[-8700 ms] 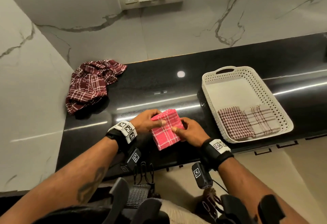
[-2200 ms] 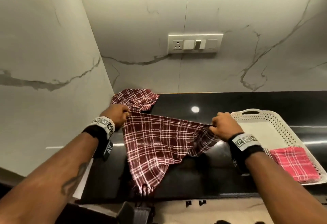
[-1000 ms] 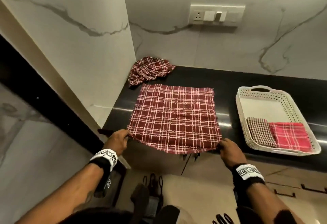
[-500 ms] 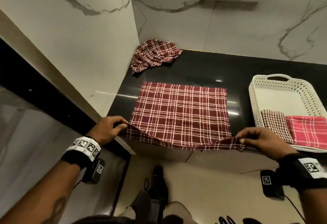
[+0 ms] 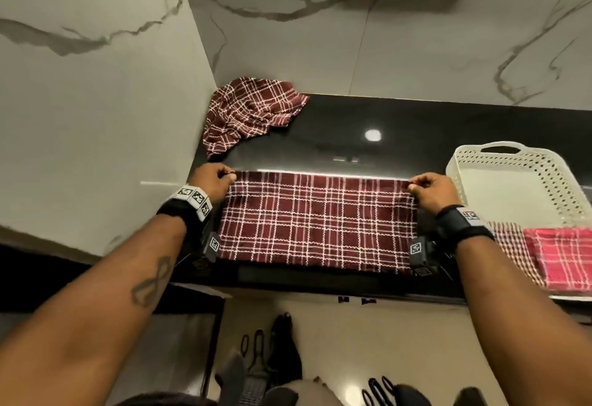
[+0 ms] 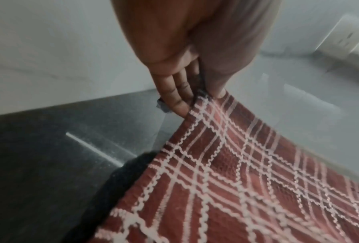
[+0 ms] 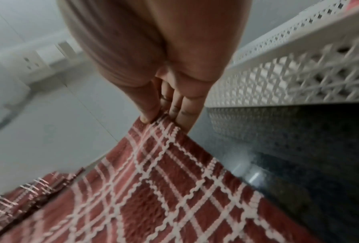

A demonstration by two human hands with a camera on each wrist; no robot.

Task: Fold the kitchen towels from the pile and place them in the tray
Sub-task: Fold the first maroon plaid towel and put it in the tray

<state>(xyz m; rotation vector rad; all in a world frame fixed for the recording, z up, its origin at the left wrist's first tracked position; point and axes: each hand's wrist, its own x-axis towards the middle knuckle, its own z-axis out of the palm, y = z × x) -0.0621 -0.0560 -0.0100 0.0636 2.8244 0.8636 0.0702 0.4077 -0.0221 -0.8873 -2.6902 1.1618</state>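
Two hands pinch the far corners of the towel [image 5: 317, 223] on the tabletop [image 5: 400, 123]: left hand [image 5: 211, 181] and right hand [image 5: 432, 191] fingers [image 6: 178, 97] clamped on its edge, beside the tray [image 5: 519, 162]

Maroon plaid towel [image 5: 317, 223] lies flat, folded in half into a wide band, its far corners pinched by the left hand [image 5: 211, 183] and right hand [image 5: 432, 191]. Crumpled maroon towel [image 5: 253, 110] sits beyond the left hand. White perforated tray [image 5: 519, 162], just right of the right hand, holds a folded brown check towel [image 5: 512, 245] and a folded pink towel [image 5: 563, 255], side by side.
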